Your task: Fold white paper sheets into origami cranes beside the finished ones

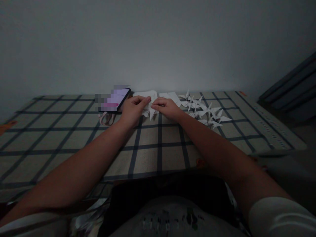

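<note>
Between my hands is a small folded piece of white paper (152, 114), with a pointed tip facing me. My left hand (134, 108) pinches it from the left, thumb against the fingers. From the right, my right hand (168, 107) grips it with thumb and fingertips pressed together. The fingers hide part of the folds. White paper sheets (145, 94) lie just behind my hands. Several folded paper cranes (209, 113) are clustered to the right of my right hand.
A phone (115, 99) with a lit screen and a looped strap (106, 119) lies to the left of my left hand. A checked cloth (148, 158) covers the table. A plain wall (158, 46) rises behind the table's far edge.
</note>
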`<state>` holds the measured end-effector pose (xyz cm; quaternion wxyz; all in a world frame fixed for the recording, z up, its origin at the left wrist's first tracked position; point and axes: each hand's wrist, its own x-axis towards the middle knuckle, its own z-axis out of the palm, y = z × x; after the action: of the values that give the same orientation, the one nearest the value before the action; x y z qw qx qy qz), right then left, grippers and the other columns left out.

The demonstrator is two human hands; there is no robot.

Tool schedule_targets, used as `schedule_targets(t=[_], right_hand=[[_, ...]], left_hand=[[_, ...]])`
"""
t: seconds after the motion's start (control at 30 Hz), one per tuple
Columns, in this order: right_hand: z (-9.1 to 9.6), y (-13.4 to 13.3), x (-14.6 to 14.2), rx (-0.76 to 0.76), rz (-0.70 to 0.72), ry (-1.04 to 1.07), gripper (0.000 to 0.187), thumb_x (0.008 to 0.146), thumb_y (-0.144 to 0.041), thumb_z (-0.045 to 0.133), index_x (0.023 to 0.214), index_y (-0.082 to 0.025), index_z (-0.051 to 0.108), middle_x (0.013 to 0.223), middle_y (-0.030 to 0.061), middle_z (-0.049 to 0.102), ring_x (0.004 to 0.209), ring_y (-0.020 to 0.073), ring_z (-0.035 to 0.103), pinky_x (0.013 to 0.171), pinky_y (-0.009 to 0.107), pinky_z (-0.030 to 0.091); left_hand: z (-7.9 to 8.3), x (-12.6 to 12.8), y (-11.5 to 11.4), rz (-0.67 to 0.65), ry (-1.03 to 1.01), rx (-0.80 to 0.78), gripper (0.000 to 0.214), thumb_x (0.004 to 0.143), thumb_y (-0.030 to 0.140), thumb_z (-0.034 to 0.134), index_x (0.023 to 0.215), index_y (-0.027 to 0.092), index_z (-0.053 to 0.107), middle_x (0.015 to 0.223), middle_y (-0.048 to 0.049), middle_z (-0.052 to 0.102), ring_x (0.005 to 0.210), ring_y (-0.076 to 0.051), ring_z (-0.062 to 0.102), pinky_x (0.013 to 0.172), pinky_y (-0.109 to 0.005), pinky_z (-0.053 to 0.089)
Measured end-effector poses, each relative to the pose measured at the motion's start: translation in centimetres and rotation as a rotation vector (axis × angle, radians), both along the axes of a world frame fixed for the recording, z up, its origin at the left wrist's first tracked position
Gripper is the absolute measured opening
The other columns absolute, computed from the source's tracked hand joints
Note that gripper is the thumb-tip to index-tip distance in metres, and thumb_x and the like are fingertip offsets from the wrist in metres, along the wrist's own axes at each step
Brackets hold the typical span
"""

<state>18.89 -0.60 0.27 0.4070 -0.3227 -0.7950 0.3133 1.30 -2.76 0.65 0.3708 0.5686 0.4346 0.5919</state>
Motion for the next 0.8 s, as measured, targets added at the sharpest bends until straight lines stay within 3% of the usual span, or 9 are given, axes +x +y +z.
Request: schedule_targets(t=[0.17,0.3,0.4,0.47,0.6,0.7,0.8], right_hand=[[-0.5,0.4,0.2,0.042,-0.052,-0.024,0.019,0.085,-0.035,0.072,0.079,-0.017,0.073,0.085,0.0034,0.065,0.085,0.0166,0.060,0.085,0.032,0.045],[-1.0,1.2,0.4,0.112,-0.118,0.016,0.021,0.088,-0.036,0.070,0.080,-0.017,0.074,0.084,0.0036,0.065,0.084,0.0163,0.059,0.083,0.033,0.045],[-1.2,1.7,0.6,0.131,-0.190,0.080,0.021,0.089,-0.037,0.070,0.082,-0.018,0.074,0.085,0.0038,0.065,0.084,0.0161,0.059,0.084,0.033,0.046],[-1.3,1.9,0.7,0.125,-0.231,0.129,0.020,0.089,-0.037,0.070,0.084,-0.018,0.075,0.086,0.0041,0.064,0.085,0.0161,0.059,0.084,0.033,0.047],[-1.4,1.9,0.9,0.075,-0.251,0.186,0.018,0.090,-0.037,0.069,0.091,-0.019,0.075,0.091,0.0048,0.065,0.088,0.0161,0.060,0.083,0.033,0.049],[-1.5,2.0,1.0,0.042,-0.239,0.215,0.018,0.088,-0.036,0.071,0.090,-0.019,0.075,0.092,0.0048,0.064,0.089,0.0158,0.060,0.082,0.032,0.050],[-1.5,2.2,0.9,0.001,-0.225,0.263,0.018,0.085,-0.035,0.073,0.089,-0.018,0.074,0.094,0.0050,0.065,0.090,0.0155,0.060,0.080,0.031,0.052]], left_hand=[[-0.1,-0.1,0.2,0.043,0.051,0.066,0.036,0.075,0.053,0.079,0.075,0.018,0.071,0.073,-0.0020,0.066,0.070,-0.015,0.057,0.066,-0.027,0.045],[-0.5,-0.2,0.8,0.039,0.068,0.097,0.044,0.080,0.061,0.071,0.092,0.019,0.073,0.092,-0.0054,0.070,0.086,-0.018,0.062,0.074,-0.028,0.049],[-0.9,-0.7,1.5,0.047,0.075,0.031,0.054,0.090,0.069,0.053,0.108,0.021,0.072,0.105,-0.0083,0.069,0.090,-0.020,0.063,0.068,-0.027,0.049],[-1.3,-1.0,2.0,0.037,0.109,-0.054,0.059,0.092,0.071,0.045,0.113,0.023,0.071,0.101,-0.0085,0.068,0.083,-0.020,0.064,0.060,-0.027,0.046],[-1.7,-0.9,2.4,-0.135,0.076,-0.188,0.062,0.091,0.076,0.043,0.116,0.025,0.068,0.075,-0.0043,0.064,0.060,-0.017,0.060,0.048,-0.025,0.039],[-1.3,-0.4,1.8,-0.276,-0.060,-0.216,0.061,0.091,0.073,0.047,0.120,0.023,0.065,0.081,-0.0046,0.068,0.059,-0.015,0.062,0.047,-0.024,0.042],[-0.8,0.0,1.2,-0.318,-0.140,-0.192,0.054,0.090,0.066,0.056,0.116,0.020,0.066,0.084,-0.0056,0.071,0.066,-0.016,0.067,0.052,-0.024,0.049]])
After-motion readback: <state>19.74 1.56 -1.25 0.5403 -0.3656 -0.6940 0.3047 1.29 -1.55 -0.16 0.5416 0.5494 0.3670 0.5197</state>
